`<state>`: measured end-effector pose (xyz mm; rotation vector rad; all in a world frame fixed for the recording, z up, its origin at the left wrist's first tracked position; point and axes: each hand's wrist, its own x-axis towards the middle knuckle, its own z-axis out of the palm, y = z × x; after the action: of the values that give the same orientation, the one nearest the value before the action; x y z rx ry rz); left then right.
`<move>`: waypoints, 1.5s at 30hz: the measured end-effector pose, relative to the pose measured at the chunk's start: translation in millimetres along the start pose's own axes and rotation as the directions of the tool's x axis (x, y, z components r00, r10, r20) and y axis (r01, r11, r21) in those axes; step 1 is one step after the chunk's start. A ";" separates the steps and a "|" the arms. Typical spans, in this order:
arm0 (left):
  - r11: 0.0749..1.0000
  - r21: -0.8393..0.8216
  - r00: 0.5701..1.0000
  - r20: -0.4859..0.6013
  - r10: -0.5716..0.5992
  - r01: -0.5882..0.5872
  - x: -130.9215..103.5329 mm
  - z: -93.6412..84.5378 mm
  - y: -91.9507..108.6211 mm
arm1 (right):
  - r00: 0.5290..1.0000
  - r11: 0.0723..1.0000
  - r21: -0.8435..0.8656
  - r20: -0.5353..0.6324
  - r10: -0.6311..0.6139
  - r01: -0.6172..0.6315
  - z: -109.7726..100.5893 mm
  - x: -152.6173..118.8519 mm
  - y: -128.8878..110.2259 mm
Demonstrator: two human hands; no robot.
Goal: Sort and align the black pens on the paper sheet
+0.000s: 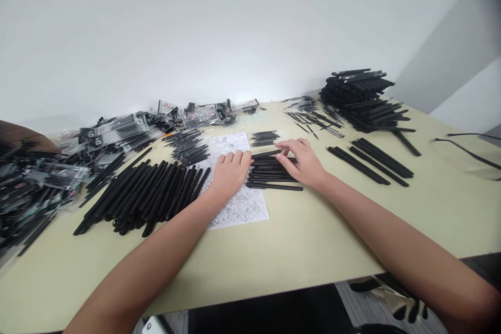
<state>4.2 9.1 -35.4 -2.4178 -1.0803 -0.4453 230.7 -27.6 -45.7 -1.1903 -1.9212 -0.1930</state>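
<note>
Since the black rods (274,173) lie mid-row on the desk (305,245), I'd keep their ends even: left hand (231,172) has fingers bunched, grip hidden; right hand (299,163) curls at the top rod (265,155), can't tell if pinching.

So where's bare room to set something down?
Bare tabletop lies between the forearms, nearer than the printed sheet, and between the right forearm and rods at right. Crowded: the left, with rod pile and packets; around the fingers; the stack back right.

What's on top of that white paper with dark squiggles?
Slim black cylindrical rods overlap the right edge of the white squiggly paper; the left hand is over its middle. Hand and forearm cover part; what's beneath them can't be seen.
</note>
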 end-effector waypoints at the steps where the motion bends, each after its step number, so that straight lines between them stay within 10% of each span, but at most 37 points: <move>1: 1.000 0.004 1.000 0.000 0.001 -0.001 0.1 -0.2 0.1 | 1.000 1.000 0.010 0.002 -0.004 0.004 -0.3 -0.1 -0.9; 45: 1.000 0.005 1.000 -0.012 0.005 -0.005 -0.1 1.6 0.5 | 0.980 0.996 -0.029 0.178 0.091 -0.087 -3.4 -0.1 -1.4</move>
<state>4.6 9.6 -37.0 -2.4099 -1.0692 -0.4539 231.6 -30.2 -43.2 -1.3432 -2.0194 -0.0594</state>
